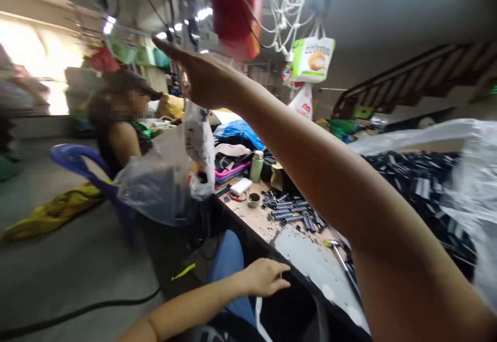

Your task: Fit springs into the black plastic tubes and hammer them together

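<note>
Right hand (pixel 202 75) raised high, arm stretched far-left, fingers closed on the top of a crumpled clear plastic bag (pixel 171 176) hanging below it. Left hand (pixel 266 277) low and near, fingers loosely spread, resting at the near edge of the long worn wooden workbench (pixel 303 254). Pile of small black ribbed parts (pixel 293 210) lies farther along it. Seated person (pixel 120 124) on blue plastic chair (pixel 75 158), far left.

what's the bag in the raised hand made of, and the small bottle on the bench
The bag in the right hand looks like thin clear plastic film: translucent, crumpled, glossy. The small bottle looks like pale green matte-coated metal with a silvery cap, though blur leaves plastic possible.
</note>
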Tool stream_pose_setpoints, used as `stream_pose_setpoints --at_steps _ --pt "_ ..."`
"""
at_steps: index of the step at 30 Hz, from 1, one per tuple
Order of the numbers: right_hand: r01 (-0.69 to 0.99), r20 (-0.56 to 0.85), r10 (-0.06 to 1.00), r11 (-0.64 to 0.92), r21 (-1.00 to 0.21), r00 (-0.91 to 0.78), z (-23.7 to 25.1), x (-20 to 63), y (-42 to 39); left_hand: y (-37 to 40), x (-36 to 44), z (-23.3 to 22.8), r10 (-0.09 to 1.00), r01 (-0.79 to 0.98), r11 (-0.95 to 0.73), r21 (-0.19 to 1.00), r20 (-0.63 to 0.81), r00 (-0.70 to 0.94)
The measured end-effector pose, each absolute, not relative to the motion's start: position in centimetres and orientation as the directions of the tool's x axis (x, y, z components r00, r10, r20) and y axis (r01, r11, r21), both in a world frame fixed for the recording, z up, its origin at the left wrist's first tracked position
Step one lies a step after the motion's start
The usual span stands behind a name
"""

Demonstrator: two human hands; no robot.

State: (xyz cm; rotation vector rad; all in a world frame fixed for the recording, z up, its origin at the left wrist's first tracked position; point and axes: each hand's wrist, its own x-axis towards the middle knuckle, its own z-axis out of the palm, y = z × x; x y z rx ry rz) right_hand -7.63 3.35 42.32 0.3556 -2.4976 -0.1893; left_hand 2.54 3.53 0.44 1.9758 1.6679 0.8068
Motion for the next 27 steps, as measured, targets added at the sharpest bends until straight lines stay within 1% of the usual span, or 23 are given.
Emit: stream_pose_setpoints --at_steps 3,4,5,8,9,10,11,12,13,15,17,18,20,21,22,24,27 --pt "-0.192 0.529 -0.333 0.933 0.303 -0.781 44.4 -13.1 -0.5 2.9 0.8 1.3 0.983 0.725 -0.164 0.669 0.169 0.067" --pt "-0.17 0.54 -0.306 0.943 0.287 -0.784 44.9 -14.3 -0.7 2.8 0.3 1.6 0.983 0.719 -0.161 0.676 0.171 0.06" --pt "-0.123 0.56 -0.249 0.959 0.254 -0.79 45.3 -15.1 -0.3 2.9 0.0 1.7 0.983 0.714 -0.165 0.681 0.175 0.06" --pt "0.134 0.647 0.026 0.984 0.119 -0.762 44.7 -14.1 3.6 3.2 -0.5 1.2 0.976 0.7 -0.202 0.685 0.203 0.082" --pt "0.21 0.659 0.091 0.972 0.104 -0.746 43.6 -12.6 5.4 3.4 -0.6 0.8 0.973 0.693 -0.214 0.688 0.21 0.092" --pt "0.253 0.654 0.119 0.961 0.115 -0.747 42.0 -10.4 7.3 3.6 -0.7 0.4 0.971 0.685 -0.225 0.693 0.215 0.102" --pt "0.275 0.617 0.128 0.95 0.149 -0.777 39.9 -7.9 9.1 3.8 -0.8 -0.1 0.97 0.677 -0.231 0.699 0.215 0.109" --pt "0.278 0.55 0.143 0.946 0.17 -0.823 37.2 -5.0 10.8 4.2 -1.1 -0.6 0.971 0.671 -0.232 0.704 0.212 0.113" --pt "0.291 0.501 0.191 0.948 0.129 -0.844 33.9 -1.9 12.4 4.7 -1.4 -1.1 0.972 0.669 -0.229 0.707 0.205 0.116" --pt "0.321 0.365 0.31 0.947 -0.032 -0.878 26.4 4.5 14.8 6.4 -2.6 -1.8 0.975 0.683 -0.214 0.698 0.2 0.101" --pt "0.362 0.16 0.397 0.909 -0.209 -0.904 18.3 10.4 16.2 9.4 -4.1 -2.2 0.976 0.719 -0.177 0.672 0.215 0.039" --pt "0.419 0.074 0.458 0.858 -0.297 -0.886 14.5 13.0 16.5 11.3 -4.9 -2.2 0.974 0.744 -0.143 0.653 0.228 -0.013" --pt "0.567 -0.063 0.606 0.696 -0.441 -0.793 8.1 17.5 16.4 15.7 -6.3 -2.2 0.965 0.804 -0.042 0.594 0.232 -0.121" --pt "0.605 -0.118 0.648 0.61 -0.512 -0.752 5.5 19.4 16.1 18.1 -6.7 -2.2 0.96 0.832 0.013 0.554 0.226 -0.166" --pt "0.616 -0.159 0.667 0.534 -0.579 -0.728 3.5 21.0 15.6 20.4 -6.9 -2.2 0.956 0.856 0.063 0.514 0.216 -0.2" --pt "0.616 -0.182 0.714 0.413 -0.67 -0.676 0.8 23.6 14.7 24.7 -6.6 -2.2 0.951 0.889 0.12 0.441 0.206 -0.231" --pt "0.651 -0.122 0.849 0.294 -0.7 -0.514 -1.2 26.4 13.8 29.7 -4.6 -2.4 0.96 0.927 0.089 0.364 0.215 -0.177"
